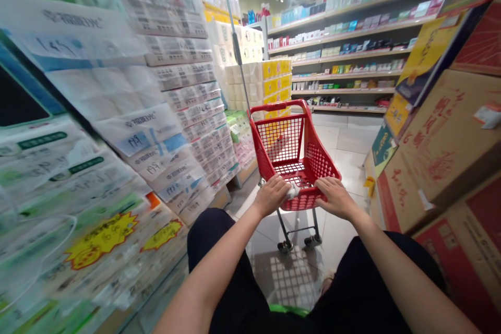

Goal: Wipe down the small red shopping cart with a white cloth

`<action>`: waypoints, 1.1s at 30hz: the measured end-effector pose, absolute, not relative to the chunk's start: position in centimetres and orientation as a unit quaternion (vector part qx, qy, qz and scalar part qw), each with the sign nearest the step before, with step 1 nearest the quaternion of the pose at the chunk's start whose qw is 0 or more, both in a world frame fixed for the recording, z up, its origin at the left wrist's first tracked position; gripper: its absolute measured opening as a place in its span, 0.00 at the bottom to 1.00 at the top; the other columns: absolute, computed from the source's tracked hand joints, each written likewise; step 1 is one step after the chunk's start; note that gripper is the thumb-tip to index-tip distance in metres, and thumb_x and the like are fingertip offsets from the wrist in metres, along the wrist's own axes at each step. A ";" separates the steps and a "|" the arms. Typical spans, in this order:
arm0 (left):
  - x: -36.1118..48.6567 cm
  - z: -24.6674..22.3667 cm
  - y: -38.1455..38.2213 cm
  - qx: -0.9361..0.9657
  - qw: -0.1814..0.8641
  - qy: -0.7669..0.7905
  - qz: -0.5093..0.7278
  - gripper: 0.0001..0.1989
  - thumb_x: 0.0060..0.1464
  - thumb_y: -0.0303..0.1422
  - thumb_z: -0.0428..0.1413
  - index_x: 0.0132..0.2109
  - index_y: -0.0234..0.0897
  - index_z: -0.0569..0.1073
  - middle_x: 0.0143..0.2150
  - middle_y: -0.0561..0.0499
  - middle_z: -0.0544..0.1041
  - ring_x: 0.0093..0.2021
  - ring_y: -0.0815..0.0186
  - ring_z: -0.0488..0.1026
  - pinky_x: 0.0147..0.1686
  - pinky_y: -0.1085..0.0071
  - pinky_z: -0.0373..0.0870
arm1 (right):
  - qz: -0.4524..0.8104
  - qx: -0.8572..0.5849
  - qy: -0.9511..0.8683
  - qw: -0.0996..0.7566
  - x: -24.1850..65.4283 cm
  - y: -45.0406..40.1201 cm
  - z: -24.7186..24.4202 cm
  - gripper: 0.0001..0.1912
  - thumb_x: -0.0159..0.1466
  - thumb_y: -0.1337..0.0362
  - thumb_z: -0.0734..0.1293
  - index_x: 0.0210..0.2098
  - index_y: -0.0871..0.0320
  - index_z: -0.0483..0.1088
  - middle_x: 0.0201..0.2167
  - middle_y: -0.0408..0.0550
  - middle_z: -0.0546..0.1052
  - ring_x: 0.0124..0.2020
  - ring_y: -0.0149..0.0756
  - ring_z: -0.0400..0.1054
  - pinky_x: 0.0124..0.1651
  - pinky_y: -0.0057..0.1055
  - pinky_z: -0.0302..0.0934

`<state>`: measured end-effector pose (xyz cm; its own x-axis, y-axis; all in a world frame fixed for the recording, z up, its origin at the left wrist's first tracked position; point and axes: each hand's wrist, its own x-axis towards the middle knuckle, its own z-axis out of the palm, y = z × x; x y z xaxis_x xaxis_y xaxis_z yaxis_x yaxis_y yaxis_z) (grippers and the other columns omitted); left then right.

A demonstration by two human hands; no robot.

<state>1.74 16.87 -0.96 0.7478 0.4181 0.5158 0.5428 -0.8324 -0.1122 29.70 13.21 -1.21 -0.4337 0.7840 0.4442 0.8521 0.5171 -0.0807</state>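
Note:
A small red plastic shopping cart stands on the floor between my knees, its basket showing nothing inside. My left hand is closed over the near rim, left of centre. Beside its fingertips a small white crumpled-looking thing sits on the rim; I cannot make out its kind. Farther right, my right hand grips the same rim near the corner, fingers curled over it. A thin metal pole rises from the cart's far left corner.
Tall stacks of wrapped tissue packs line the left side. Cardboard boxes are piled on the right. Shelves of packaged goods stand at the back. Tiled floor runs between them. Something green shows beneath me.

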 end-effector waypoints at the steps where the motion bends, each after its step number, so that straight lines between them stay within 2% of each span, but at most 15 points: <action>1: 2.2 -1.0 16.8 -0.925 0.129 -0.259 -0.246 0.13 0.67 0.38 0.48 0.53 0.37 0.70 0.48 0.46 0.74 0.55 0.60 0.69 0.66 0.55 0.60 | -0.081 -0.488 -0.842 0.214 30.0 13.3 -1.1 0.11 0.59 0.61 0.63 0.42 0.55 0.65 0.42 0.49 0.74 0.45 0.44 0.64 0.52 0.40 0.54; 5: 4.2 -1.7 16.2 -0.917 0.131 -0.270 -0.263 0.13 0.68 0.35 0.47 0.54 0.36 0.69 0.45 0.46 0.74 0.52 0.60 0.70 0.63 0.56 0.64 | -0.123 -0.522 -0.817 0.213 28.9 12.9 -0.4 0.09 0.59 0.59 0.65 0.37 0.55 0.65 0.39 0.51 0.73 0.46 0.46 0.63 0.55 0.42 0.53; 8: 5.4 -2.2 15.5 -0.910 0.129 -0.283 -0.272 0.14 0.68 0.34 0.46 0.56 0.35 0.68 0.47 0.45 0.74 0.53 0.60 0.71 0.63 0.55 0.63 | -0.137 -0.521 -0.811 0.228 26.0 12.2 -0.2 0.12 0.58 0.59 0.66 0.39 0.56 0.67 0.41 0.54 0.73 0.49 0.49 0.63 0.57 0.43 0.53; 11: 5.7 -1.9 15.2 -0.918 0.123 -0.267 -0.265 0.14 0.68 0.33 0.46 0.56 0.34 0.68 0.50 0.43 0.75 0.56 0.60 0.70 0.64 0.56 0.63 | -0.108 -0.512 -0.812 0.259 23.7 11.5 -0.6 0.20 0.57 0.60 0.65 0.49 0.58 0.66 0.48 0.56 0.74 0.50 0.49 0.64 0.55 0.42 0.55; 14: 4.5 -0.9 15.6 -0.940 0.121 -0.213 -0.239 0.15 0.68 0.32 0.46 0.58 0.37 0.68 0.55 0.45 0.74 0.60 0.63 0.68 0.66 0.58 0.63 | -0.091 -0.505 -0.812 0.279 23.6 11.1 -1.1 0.33 0.58 0.58 0.66 0.62 0.58 0.58 0.55 0.57 0.72 0.51 0.48 0.66 0.54 0.43 0.57; 16: 3.0 -0.3 16.4 -0.948 0.121 -0.189 -0.227 0.17 0.68 0.30 0.46 0.61 0.39 0.66 0.59 0.47 0.72 0.64 0.64 0.65 0.67 0.59 0.61 | -0.096 -0.507 -0.809 0.281 24.2 11.0 -1.3 0.39 0.59 0.55 0.66 0.66 0.57 0.52 0.58 0.56 0.70 0.51 0.49 0.66 0.54 0.43 0.57; 18: 1.5 0.1 17.6 -0.940 0.120 -0.211 -0.238 0.19 0.67 0.29 0.47 0.63 0.41 0.64 0.63 0.48 0.69 0.67 0.64 0.62 0.68 0.58 0.60 | -0.100 -0.512 -0.805 0.282 24.9 11.0 -1.3 0.39 0.60 0.52 0.66 0.66 0.56 0.52 0.59 0.56 0.69 0.51 0.49 0.66 0.53 0.44 0.57; 22: -0.1 -0.1 20.1 -0.894 0.121 -0.328 -0.280 0.23 0.66 0.26 0.47 0.66 0.43 0.61 0.67 0.49 0.64 0.70 0.63 0.57 0.69 0.56 0.59 | -0.102 -0.524 -0.797 0.284 25.7 11.4 -1.1 0.35 0.61 0.46 0.66 0.62 0.55 0.58 0.55 0.54 0.72 0.49 0.48 0.66 0.53 0.43 0.56; 26: 1.8 -0.8 19.8 -0.869 0.129 -0.381 -0.287 0.24 0.64 0.25 0.49 0.65 0.42 0.62 0.67 0.46 0.64 0.70 0.59 0.56 0.69 0.54 0.59 | -0.120 -0.547 -0.785 0.264 25.5 11.8 -0.8 0.25 0.62 0.43 0.64 0.48 0.55 0.68 0.43 0.53 0.76 0.45 0.47 0.66 0.50 0.42 0.55; 28: 3.7 -1.1 18.3 -0.866 0.132 -0.387 -0.287 0.25 0.63 0.26 0.50 0.66 0.44 0.62 0.67 0.44 0.63 0.70 0.54 0.55 0.67 0.51 0.59 | -0.137 -0.545 -0.788 0.251 24.8 11.9 -0.9 0.19 0.63 0.47 0.65 0.44 0.55 0.70 0.39 0.52 0.76 0.42 0.45 0.67 0.49 0.41 0.55; 31: 6.1 -1.3 15.2 -0.873 0.120 -0.373 -0.290 0.30 0.61 0.27 0.53 0.68 0.49 0.59 0.69 0.42 0.58 0.71 0.46 0.50 0.66 0.42 0.57 | -0.167 -0.545 -0.780 0.258 23.5 11.6 -1.5 0.11 0.64 0.58 0.64 0.43 0.57 0.70 0.37 0.52 0.77 0.40 0.43 0.67 0.46 0.38 0.54; 33: 7.0 -1.2 13.3 -0.879 0.103 -0.365 -0.287 0.34 0.58 0.28 0.56 0.69 0.47 0.57 0.71 0.41 0.53 0.72 0.40 0.43 0.66 0.38 0.54 | -0.176 -0.553 -0.768 0.269 23.3 11.2 -2.0 0.07 0.65 0.62 0.63 0.40 0.57 0.70 0.33 0.51 0.77 0.37 0.41 0.67 0.44 0.37 0.53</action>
